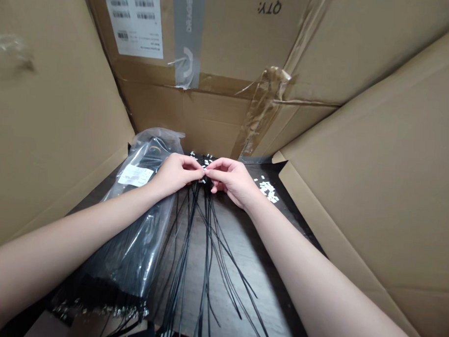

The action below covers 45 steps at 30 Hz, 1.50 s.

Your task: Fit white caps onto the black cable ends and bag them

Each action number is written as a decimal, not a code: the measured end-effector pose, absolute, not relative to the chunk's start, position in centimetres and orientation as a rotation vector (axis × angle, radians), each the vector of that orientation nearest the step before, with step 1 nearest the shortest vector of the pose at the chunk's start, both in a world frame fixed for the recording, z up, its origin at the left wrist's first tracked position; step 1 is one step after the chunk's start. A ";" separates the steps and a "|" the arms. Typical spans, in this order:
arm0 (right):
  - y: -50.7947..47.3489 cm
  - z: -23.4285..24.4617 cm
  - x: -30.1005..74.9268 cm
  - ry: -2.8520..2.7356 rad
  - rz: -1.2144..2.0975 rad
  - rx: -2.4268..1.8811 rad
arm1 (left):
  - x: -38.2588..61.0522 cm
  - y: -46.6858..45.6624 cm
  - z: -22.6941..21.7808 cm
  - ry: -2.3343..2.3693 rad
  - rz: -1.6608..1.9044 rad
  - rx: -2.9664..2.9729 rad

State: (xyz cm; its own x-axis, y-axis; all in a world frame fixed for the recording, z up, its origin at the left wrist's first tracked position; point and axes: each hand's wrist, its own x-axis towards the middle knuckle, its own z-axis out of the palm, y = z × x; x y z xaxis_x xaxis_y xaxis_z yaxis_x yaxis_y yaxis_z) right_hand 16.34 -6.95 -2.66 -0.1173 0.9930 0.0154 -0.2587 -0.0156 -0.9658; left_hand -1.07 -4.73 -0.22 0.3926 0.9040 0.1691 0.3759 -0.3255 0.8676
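My left hand (177, 172) and my right hand (229, 181) meet at the middle of the view, fingertips pinched together on the far ends of black cable ties (207, 246). The loose ties fan out from that pinch toward me across a dark wooden surface (243, 252). My left forearm lies over a clear plastic bag (133, 244) packed with more black ties, which carries a small white label (135, 175). Small white bits (268, 189) are scattered beyond my right hand.
Brown cardboard walls close in all around: a large panel on the left (45, 132), a taped box with a shipping label at the back (213, 55), and a slanting flap on the right (375, 169). Loose tape hangs at the back (263, 106).
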 end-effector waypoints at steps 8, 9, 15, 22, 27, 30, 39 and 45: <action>-6.9 -2.7 16.2 -1.098 1.373 -0.937 | -1.2 -4.8 -0.4 1.164 0.879 1.992; -7.0 -2.7 16.2 -1.094 1.379 -0.941 | -1.2 -4.8 -0.5 1.170 0.878 1.978; -6.9 -2.6 16.3 -1.065 1.422 -0.946 | -1.1 -4.7 -0.5 1.161 0.877 1.923; -6.7 -2.6 16.3 -1.039 1.447 -0.959 | -1.1 -4.6 -0.5 1.138 0.860 1.898; -6.6 -2.7 16.4 -1.040 1.456 -0.954 | -1.1 -4.6 -0.4 1.116 0.844 1.863; -6.6 -2.8 16.4 -1.037 1.458 -0.949 | -1.1 -4.5 -0.5 1.103 0.841 1.871; -6.7 -2.7 16.4 -1.043 1.464 -0.953 | -1.2 -4.2 -0.6 1.082 0.830 1.791; -6.8 -2.6 16.4 -1.064 1.475 -0.955 | -1.1 -4.4 -0.3 1.085 0.848 1.682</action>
State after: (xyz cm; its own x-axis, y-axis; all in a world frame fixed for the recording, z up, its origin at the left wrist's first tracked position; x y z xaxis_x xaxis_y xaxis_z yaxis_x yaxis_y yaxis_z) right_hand 16.40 -6.77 -2.57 -0.1484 0.9885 -0.0305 -0.2827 -0.0720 -0.9565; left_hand -1.14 -4.37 -0.34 0.3712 0.9265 0.0618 0.2837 -0.1765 0.9425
